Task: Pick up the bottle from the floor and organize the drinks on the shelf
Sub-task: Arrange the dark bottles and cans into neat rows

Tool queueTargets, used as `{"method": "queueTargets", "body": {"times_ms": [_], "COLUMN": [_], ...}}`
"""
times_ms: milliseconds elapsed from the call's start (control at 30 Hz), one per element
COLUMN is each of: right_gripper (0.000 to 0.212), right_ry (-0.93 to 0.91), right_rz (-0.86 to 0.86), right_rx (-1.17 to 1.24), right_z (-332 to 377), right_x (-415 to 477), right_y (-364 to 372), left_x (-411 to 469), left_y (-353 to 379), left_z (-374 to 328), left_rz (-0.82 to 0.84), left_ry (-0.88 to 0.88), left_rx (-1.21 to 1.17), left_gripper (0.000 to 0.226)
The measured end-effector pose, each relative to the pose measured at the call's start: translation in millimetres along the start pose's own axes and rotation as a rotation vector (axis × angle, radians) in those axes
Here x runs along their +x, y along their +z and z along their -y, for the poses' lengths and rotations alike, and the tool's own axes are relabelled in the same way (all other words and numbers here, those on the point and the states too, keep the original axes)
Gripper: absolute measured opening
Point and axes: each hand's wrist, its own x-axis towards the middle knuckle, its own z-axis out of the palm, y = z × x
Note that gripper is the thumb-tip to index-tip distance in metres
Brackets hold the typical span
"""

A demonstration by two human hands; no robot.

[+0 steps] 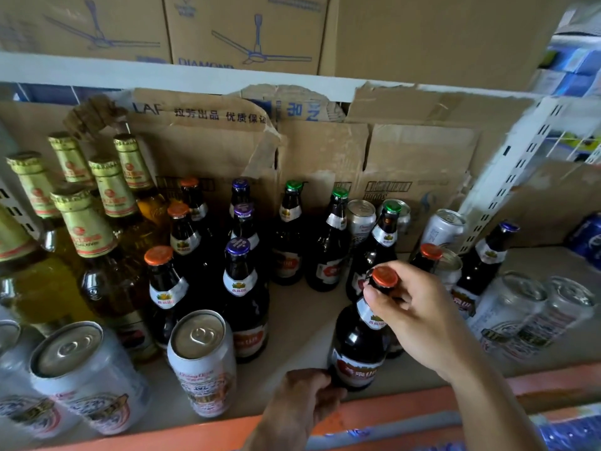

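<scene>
A dark beer bottle [359,346] with an orange cap stands near the front edge of the shelf [302,323]. My right hand [409,310] grips its neck just under the cap. My left hand [305,390] holds the bottle's base at its lower left. Behind it stand other dark bottles: orange-capped ones [162,288] at centre-left, purple-capped ones [242,281] beside them, green-capped ones [331,242] further back. No floor is in view.
Tall yellow bottles [94,255] with gold foil fill the left. White cans sit at front left [201,362] and right [510,307]. Torn cardboard [325,157] lines the back. A white upright [507,177] bounds the right side; fan boxes [247,30] rest above.
</scene>
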Motion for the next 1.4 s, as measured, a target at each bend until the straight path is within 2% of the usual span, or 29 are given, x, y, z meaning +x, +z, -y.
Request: {"method": "queueTargets", "body": {"times_ms": [167, 300, 500, 800, 967, 1167, 1233, 1300, 1400], "right_gripper": [0.044, 0.047, 0.007, 0.022, 0.018, 0.026, 0.02, 0.008, 0.041], "right_ry": [0.028, -0.006, -0.082, -0.083, -0.138, -0.156, -0.143, -0.1, -0.024], "right_rz": [0.063, 0.147, -0.032, -0.258, -0.279, -0.286, -0.25, -0.118, 0.131], "right_rx": [0.05, 0.207, 0.284, 0.401, 0.414, 0.408, 0.41, 0.388, 0.322], "right_z": [-2.2, 4.3, 7.0, -16.7, -18.8, -21.3, -22.0, -22.7, -24.2], "right_x": [11.9, 27.3, 62.7, 63.4, 44.9, 34.7, 32.6, 27.3, 18.1], "right_y": [-18.3, -26.3, -52.0, -74.4, -76.3, -76.1, -72.5, -66.2, -48.2], "left_x": [7.2, 15.3, 24.8, 20.9, 19.1, 19.3, 18.3, 17.8, 16.1], "left_y": [6.0, 3.6, 0.3, -6.3, 1.4, 3.7, 5.6, 7.5, 9.8], "left_z": [-8.3, -19.2, -30.3, -17.2, -12.0, -9.7, -9.4, -9.2, -10.3], "left_rz": [-0.063, -0.139, -0.145, -0.18, -0.178, -0.157, -0.131, -0.136, -0.155], "left_ry": [0.004, 0.087, 0.135, 0.132, 0.119, 0.05, 0.024, 0.024, 0.029], "left_rx": [0.107, 0.027, -0.059, -0.055, 0.003, 0.09, 0.124, 0.136, 0.139], "left_gripper": [0.018, 0.012, 0.014, 0.018, 0.018, 0.021, 0.024, 0.024, 0.022]}}
